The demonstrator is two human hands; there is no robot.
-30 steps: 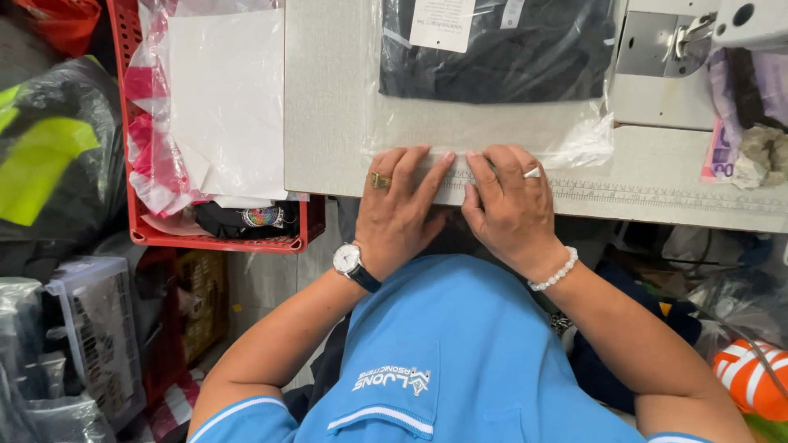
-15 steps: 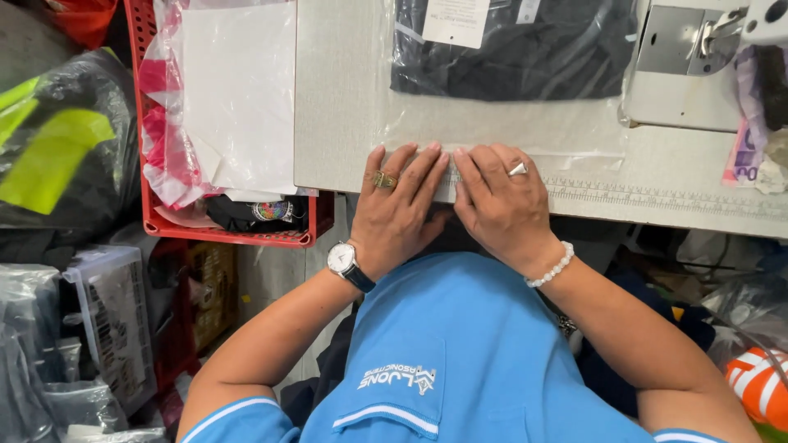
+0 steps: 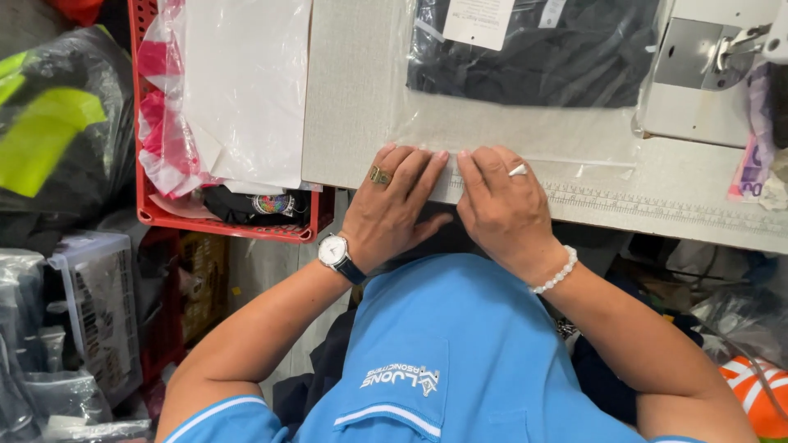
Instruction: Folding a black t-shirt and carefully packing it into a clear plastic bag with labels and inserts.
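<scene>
Pressing down side by side, the left hand (image 3: 392, 205) and right hand (image 3: 502, 209) lie flat on the near flap of a clear plastic bag (image 3: 525, 135) at the table's (image 3: 353, 98) near edge. Their fingers (image 3: 414, 168) are stretched out and spread, holding nothing, only bearing on the film, as it seems to flatten or seal the flap against the table. Inside the bag, farther from the person, sits a folded dark garment (image 3: 533, 57) with a white label (image 3: 478, 20) on top; it lies just beyond the fingertips, not touching them.

Only this head view is given. A printed ruler strip (image 3: 657, 209) runs along the table's near edge to the right of the hands, so the flap lies close to the drop. At far right stands a sewing machine (image 3: 706, 74), just beside the bag, leaving little room that way. Left of the table a red crate (image 3: 230, 226) holds white and pink plastic sheets (image 3: 238, 82); bare table shows between crate and bag, the freer side.
</scene>
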